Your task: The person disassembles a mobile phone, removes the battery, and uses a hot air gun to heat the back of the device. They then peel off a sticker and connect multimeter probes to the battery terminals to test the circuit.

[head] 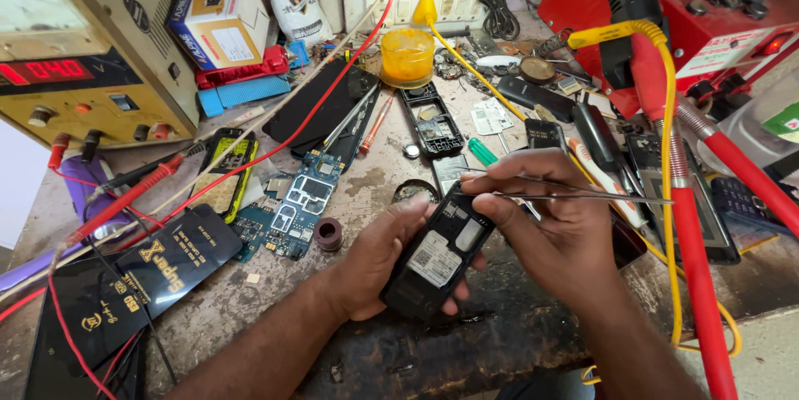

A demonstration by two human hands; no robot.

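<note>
Left hand [379, 263]: cradling opened black mobile phone [434, 263], back upward, steadying it above workbench [516, 333]. Right hand [553, 229]: pinching metal tweezers [574, 192], tips meeting phone's upper edge. Blue circuit board [298, 204] lying well apart, leftward.

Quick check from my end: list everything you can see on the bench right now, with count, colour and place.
Phone: one, black, back open, bench front.
Tweezers: one, silver, tips at phone's top.
Circuit board: one, blue, centre-left.
Jar: one, yellow, rear centre.
Power supply: one, beige, rear left.
Red station: one, rear right.
Black packets: two, front left.
Solder spool: one, dark, by board.
Left hand: cradles phone.
Right hand: pinches tweezers.
</note>
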